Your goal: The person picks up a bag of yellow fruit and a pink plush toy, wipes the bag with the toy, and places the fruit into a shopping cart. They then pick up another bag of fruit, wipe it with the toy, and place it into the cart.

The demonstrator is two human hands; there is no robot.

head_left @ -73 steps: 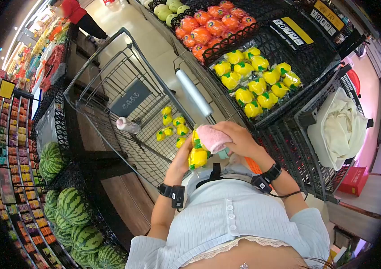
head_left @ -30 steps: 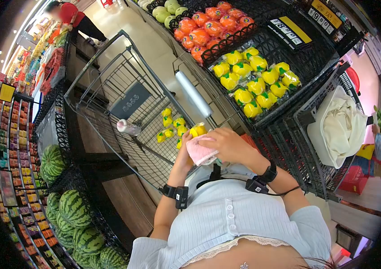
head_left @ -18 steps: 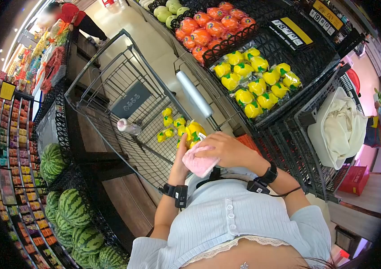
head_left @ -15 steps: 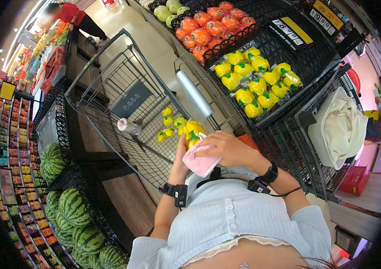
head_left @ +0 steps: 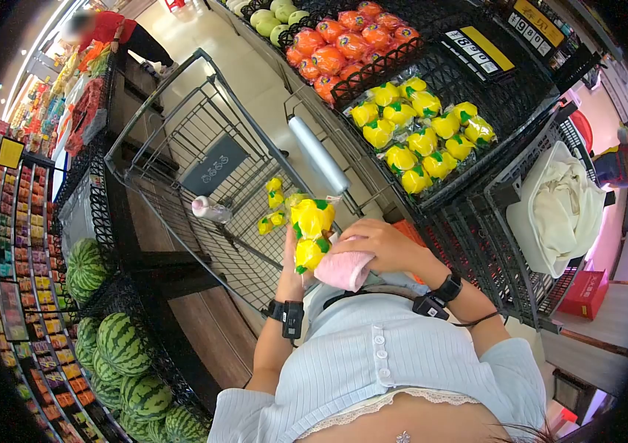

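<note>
Behind you, a price sign (head_left: 486, 50) is showing digits too blurred to read; your left hand (head_left: 289, 267) is gripping bagged yellow fruit (head_left: 309, 230), your right hand (head_left: 374, 245) pressing a pink cloth (head_left: 344, 270).

The shopping cart (head_left: 181, 159) is open on top, so a hand can go down in; yellow fruit packs (head_left: 275, 208) and a bottle (head_left: 210, 210) lie inside. The cart handle (head_left: 319, 155) blocks the right
</note>
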